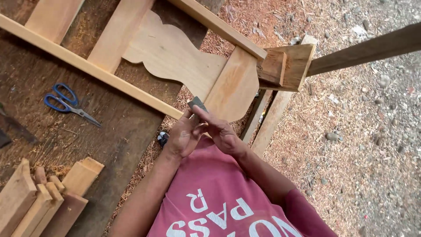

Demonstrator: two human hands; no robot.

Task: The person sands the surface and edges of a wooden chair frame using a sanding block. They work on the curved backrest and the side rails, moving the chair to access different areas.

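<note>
- A small grey piece, likely sandpaper, stood pinched at the fingertips of both hands, its free end poking up and away from the person, just in front of the curved panel.
- The left hand was closed on the piece from the left side, fingers curled up around its lower end.
- The right hand lay against the left, fingers pressed over the same piece; the two hands touched, neither clearly nearer to it.
- The panel's rounded lower end sat just beyond the hands, its long axis running up-left along the frame rail.
- Blue scissors lay on the dark bench, well apart to the left.
- Cut wood blocks were stacked at the near-left corner.
</note>
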